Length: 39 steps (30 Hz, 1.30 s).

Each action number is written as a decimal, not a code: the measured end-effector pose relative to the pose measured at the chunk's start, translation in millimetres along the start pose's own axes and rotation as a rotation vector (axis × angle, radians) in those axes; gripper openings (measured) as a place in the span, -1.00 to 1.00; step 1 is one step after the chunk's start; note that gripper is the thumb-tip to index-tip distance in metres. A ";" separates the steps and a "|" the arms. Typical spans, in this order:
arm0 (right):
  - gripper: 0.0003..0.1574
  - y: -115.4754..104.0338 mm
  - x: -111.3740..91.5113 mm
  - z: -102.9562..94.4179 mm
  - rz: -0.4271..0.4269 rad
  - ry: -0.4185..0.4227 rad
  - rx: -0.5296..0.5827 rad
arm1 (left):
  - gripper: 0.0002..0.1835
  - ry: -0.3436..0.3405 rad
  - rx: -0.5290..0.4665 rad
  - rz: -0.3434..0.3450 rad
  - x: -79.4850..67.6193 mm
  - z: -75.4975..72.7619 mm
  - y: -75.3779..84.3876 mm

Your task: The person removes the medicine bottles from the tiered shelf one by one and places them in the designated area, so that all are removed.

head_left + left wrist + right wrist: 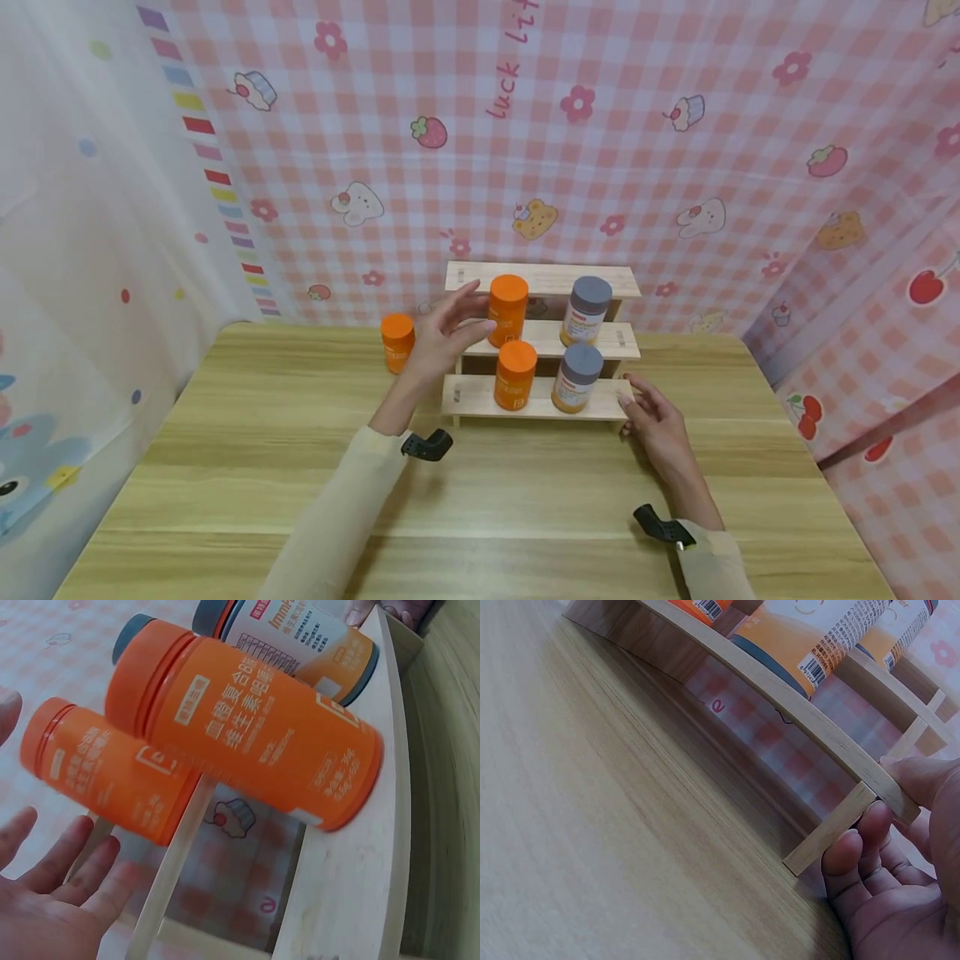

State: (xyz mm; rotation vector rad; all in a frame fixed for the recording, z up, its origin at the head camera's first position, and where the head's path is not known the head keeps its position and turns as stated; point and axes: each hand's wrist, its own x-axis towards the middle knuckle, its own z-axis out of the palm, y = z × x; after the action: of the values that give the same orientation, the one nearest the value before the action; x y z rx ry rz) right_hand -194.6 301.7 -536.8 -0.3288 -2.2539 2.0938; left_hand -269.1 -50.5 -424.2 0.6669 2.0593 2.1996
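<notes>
A three-step wooden display rack (540,281) stands at the back of the table. On its middle step are an orange bottle (507,312) and a grey-capped bottle (586,312). The bottom step bears another such pair, an orange bottle (515,377) in front of a grey-capped bottle (577,379) to its right. Beside the middle step's orange bottle my left hand (438,337) hovers with fingers spread; the left wrist view shows a gap between these fingers (97,862) and the bottle. My right hand (892,900) pinches the bottom step's right end, thumb above and fingers underneath.
One more orange bottle (397,342) stands on the wood-grain table (525,517), left of the rack and behind my left wrist. A pink checked cloth (480,167) hangs right behind the rack, and a white curtain (90,208) hangs at the left.
</notes>
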 end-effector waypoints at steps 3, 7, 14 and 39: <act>-0.33 0.4 0.0 0.3 -0.005 0.001 0.012 | -0.29 -0.003 0.032 -0.030 6.1 5.6 -1.7; -0.33 0.3 0.2 0.6 -0.006 -0.005 0.018 | -0.30 0.008 0.066 -0.068 14.0 10.9 -5.6; -0.33 -2.0 -1.4 0.0 -0.001 -0.005 0.004 | -0.31 0.017 0.140 -0.092 24.8 18.4 -9.2; -0.32 0.7 -0.3 -0.8 -0.014 -0.008 -0.003 | -0.40 0.086 0.173 -0.069 23.4 25.0 -9.6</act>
State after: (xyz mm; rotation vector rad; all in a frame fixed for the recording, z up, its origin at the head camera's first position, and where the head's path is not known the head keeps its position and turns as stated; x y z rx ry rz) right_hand -194.1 302.5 -537.4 -0.3036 -2.2572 2.0890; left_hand -284.1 -18.3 -426.7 0.5121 2.2981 2.0654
